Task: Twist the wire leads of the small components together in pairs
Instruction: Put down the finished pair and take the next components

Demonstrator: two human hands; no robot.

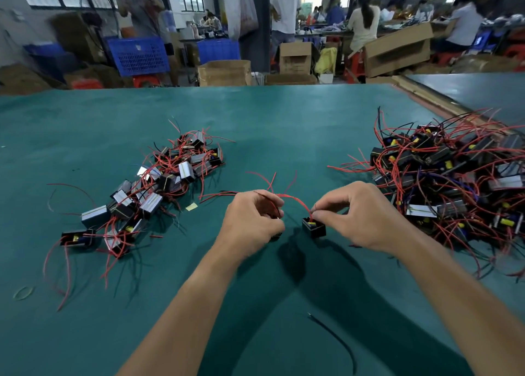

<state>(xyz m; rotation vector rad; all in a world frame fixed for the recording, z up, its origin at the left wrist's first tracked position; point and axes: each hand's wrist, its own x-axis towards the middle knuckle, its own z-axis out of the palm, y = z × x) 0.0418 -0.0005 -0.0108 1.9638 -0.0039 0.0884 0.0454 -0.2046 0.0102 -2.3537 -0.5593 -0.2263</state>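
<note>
A small black box component (314, 227) with a yellow part inside hangs just above the green table (255, 125). My right hand (360, 213) pinches its red lead close to the box. A red wire (294, 200) arcs from there to my left hand (252, 222), whose curled fingers grip red and black leads. A second component is mostly hidden under my left hand. Loose red lead ends stick up behind both hands.
A pile of components with red wires (150, 193) lies to the left. A bigger tangled pile (451, 182) lies to the right. A loose black wire (335, 338) lies near the front. Boxes, blue crates and people stand beyond the table's far edge.
</note>
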